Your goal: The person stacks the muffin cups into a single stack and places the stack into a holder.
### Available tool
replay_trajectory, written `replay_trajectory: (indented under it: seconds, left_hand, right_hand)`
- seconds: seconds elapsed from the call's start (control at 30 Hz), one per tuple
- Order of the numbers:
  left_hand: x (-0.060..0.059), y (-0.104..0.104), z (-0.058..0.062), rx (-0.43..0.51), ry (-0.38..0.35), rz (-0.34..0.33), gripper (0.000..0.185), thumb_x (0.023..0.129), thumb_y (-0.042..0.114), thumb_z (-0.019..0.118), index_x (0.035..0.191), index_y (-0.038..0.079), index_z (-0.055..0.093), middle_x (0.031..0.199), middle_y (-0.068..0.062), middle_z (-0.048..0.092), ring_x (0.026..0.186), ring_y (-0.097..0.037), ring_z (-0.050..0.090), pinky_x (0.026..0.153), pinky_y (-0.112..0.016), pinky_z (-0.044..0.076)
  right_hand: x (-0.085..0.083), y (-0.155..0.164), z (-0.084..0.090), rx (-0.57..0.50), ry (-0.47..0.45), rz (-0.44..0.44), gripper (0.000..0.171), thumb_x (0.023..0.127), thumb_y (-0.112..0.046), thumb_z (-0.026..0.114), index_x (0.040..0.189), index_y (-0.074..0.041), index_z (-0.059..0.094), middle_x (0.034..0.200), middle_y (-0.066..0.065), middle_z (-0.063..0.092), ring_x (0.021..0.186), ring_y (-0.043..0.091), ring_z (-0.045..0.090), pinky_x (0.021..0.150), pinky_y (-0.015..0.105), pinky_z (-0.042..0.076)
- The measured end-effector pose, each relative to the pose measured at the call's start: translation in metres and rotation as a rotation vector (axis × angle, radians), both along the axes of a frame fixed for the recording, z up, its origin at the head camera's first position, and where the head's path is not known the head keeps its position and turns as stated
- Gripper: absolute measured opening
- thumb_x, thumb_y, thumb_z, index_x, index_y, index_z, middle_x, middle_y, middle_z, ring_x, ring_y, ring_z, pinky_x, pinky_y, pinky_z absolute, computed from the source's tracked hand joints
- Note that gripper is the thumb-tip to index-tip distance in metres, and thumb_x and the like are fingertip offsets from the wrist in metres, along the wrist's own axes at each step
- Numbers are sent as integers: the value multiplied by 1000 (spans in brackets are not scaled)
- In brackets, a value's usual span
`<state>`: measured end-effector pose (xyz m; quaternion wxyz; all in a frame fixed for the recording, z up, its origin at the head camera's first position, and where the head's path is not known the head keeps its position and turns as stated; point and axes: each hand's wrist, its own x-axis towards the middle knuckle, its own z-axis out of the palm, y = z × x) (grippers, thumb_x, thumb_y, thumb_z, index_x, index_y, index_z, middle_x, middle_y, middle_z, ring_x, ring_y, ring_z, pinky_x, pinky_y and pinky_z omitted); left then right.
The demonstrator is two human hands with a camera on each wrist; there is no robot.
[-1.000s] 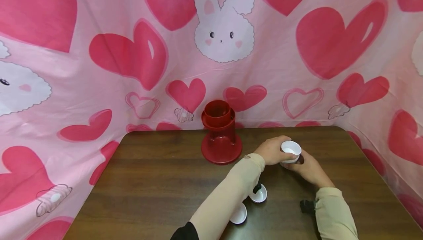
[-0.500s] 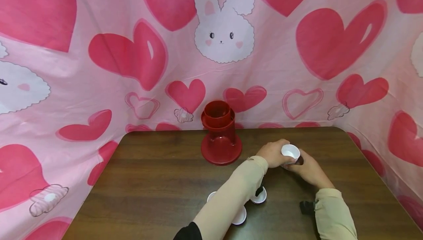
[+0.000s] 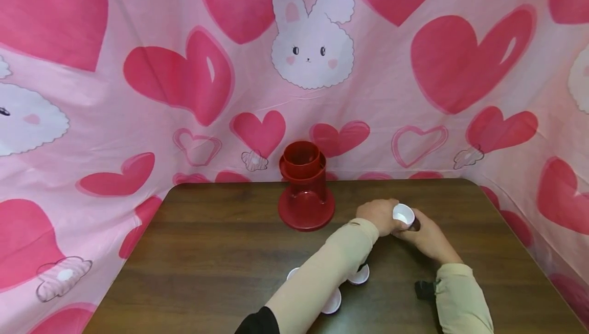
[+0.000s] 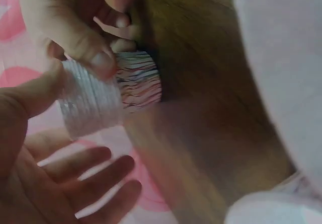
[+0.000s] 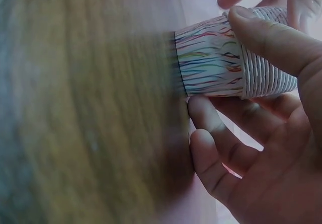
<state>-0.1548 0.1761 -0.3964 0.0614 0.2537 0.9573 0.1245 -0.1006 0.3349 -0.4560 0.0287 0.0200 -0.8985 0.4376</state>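
Stack of paper cups [image 3: 403,216] upright on the table [image 3: 221,252], pinched between both hands at about two o'clock from table centre.

Standing on its base with long axis vertical, mouth up, striped lowest cup [image 5: 209,63] touching the wood, ribbed white rims [image 5: 266,58] nested above. Gripped from nine o'clock by the left hand [image 3: 378,216], thumb and fingers curled round the upper rims; pinched from three to four o'clock by the right hand [image 3: 425,237], thumb across the top, remaining fingers loosely spread beneath. Both hands equally near, touching the stack. Farther out: red holder [image 3: 306,191] at ten o'clock of the stack, near the back edge; loose white cups [image 3: 359,275] at seven o'clock, partly hidden under the left sleeve [image 3: 317,277]; pink heart cloth [image 3: 138,93] behind.
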Motion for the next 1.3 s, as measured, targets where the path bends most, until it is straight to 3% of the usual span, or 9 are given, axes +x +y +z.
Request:
replay_trajectory:
  seconds: [0.1,0.2,0.33,0.4,0.57,0.77,0.9,1.0,1.3]
  left_hand:
    - [3,-2,6,-70,17,2,49,83,59,75,126,37,68,103,15,69,88,-7,64,66,-28,50]
    - [5,-11,17,-99,-30,-12,35,87,54,74,116,35,72,98,16,69,84,-6,61,66,-28,49]
    - [4,-36,36,-66,-177,-169,26,93,46,70,113,31,76,99,17,69,87,-4,59,76,-25,49]
    - [6,-48,44,-55,-209,-246,27,95,44,68,117,30,76,103,17,69,94,-3,60,82,-26,49]
    - [22,-74,63,-66,-155,-295,36,97,44,64,130,31,70,120,18,67,112,-5,60,93,-31,49]
    - [41,-123,80,18,-176,-346,42,97,41,66,135,24,66,130,12,64,121,-7,57,99,-29,46]
    - [50,-160,74,82,-207,-366,42,95,36,70,134,20,67,128,8,65,119,-9,59,99,-26,46]
    - [57,-184,61,108,-204,-368,43,93,34,73,132,17,67,125,6,66,117,-9,59,98,-26,46]
    - [77,-233,22,118,-230,-270,66,82,37,84,139,14,59,135,0,59,124,-17,55,103,-38,45]
  right_hand:
    - [0,0,0,1,-9,14,64,86,-26,82,133,5,52,124,26,60,111,41,56,96,64,42]
    - [-1,0,0,6,-18,21,64,86,-27,83,133,5,53,123,24,61,110,39,56,94,62,44]
    - [-1,0,1,11,-56,14,68,86,-30,83,134,6,51,125,26,60,112,42,56,94,64,43]
    - [-1,2,2,11,-68,9,69,86,-31,83,134,6,50,125,28,59,112,43,56,94,64,43]
    - [0,3,1,24,-55,-5,71,85,-30,84,135,7,50,123,28,61,111,43,57,92,64,44]
    - [-2,-1,1,23,-55,-8,71,83,-30,85,133,7,51,121,27,62,111,43,58,93,63,44]
    - [-3,-3,2,18,-66,-5,72,83,-31,85,134,8,51,123,28,61,113,44,56,95,64,42]
    - [-4,-3,2,22,-71,-7,73,84,-31,84,135,7,49,125,29,60,115,46,55,96,66,41]
    - [-2,0,2,26,-82,-4,75,84,-32,84,136,9,47,126,31,58,116,48,54,96,67,40]
